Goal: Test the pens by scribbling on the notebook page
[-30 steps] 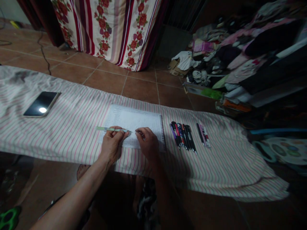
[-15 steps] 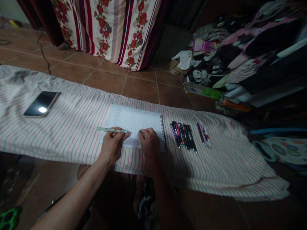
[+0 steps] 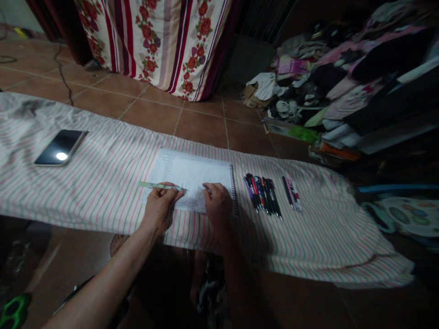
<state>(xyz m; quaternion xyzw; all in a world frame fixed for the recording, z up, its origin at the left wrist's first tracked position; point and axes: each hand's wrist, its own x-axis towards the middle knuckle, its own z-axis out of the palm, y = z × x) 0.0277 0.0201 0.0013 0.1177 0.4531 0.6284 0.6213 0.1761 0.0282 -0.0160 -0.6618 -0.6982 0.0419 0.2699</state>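
A spiral-bound notebook [image 3: 195,167] lies on the striped cloth with its coil at the right. Over the notebook's left part, my left hand [image 3: 160,204] is closed on a slim pale green pen [image 3: 147,184]. The pen is nearly level, its dark thin tip pointing right. Just across from that tip, my right hand [image 3: 217,201] has thumb and fingers pinched together above the page. A small pale bit shows at its fingertips, too small to name. The two hands are apart.
Right of the notebook lies a row of several pens [image 3: 262,194], with a smaller group of pens [image 3: 291,193] beyond. A phone [image 3: 60,147] rests at the left on the striped cloth [image 3: 109,169]. Clothes [image 3: 308,68] are piled at the back right, near a floral curtain [image 3: 151,41].
My right hand has shifted slightly right, farther from the pen's tip. My left hand and the pen have stayed almost where they were.
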